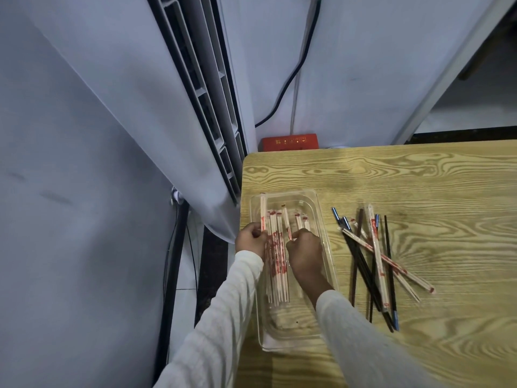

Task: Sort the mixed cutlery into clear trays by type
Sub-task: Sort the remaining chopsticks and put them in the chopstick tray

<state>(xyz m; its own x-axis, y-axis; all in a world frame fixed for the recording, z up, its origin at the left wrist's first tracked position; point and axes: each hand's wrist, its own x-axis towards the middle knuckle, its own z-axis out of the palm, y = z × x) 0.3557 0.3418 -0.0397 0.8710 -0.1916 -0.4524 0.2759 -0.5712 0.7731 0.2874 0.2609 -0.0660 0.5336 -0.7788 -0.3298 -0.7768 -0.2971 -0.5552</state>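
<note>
A clear tray (321, 211) lies at the left edge of the wooden table (419, 177). In it lie several wrapped disposable chopsticks (277, 264) with red print. My left hand (250, 239) grips the left side of that bundle at the tray's left wall. My right hand (305, 253) is over the tray, its fingertips pinching one wrapped chopstick (286, 219). To the right of the tray a mixed pile (375, 261) holds black chopsticks (361, 261), some blue-tipped, and a few wrapped chopsticks (391, 261).
A red device (289, 142) sits behind the table's far left corner, a black cable (291, 79) running up the wall. A standing air conditioner (195, 93) and a draped cloth (112, 121) fill the left.
</note>
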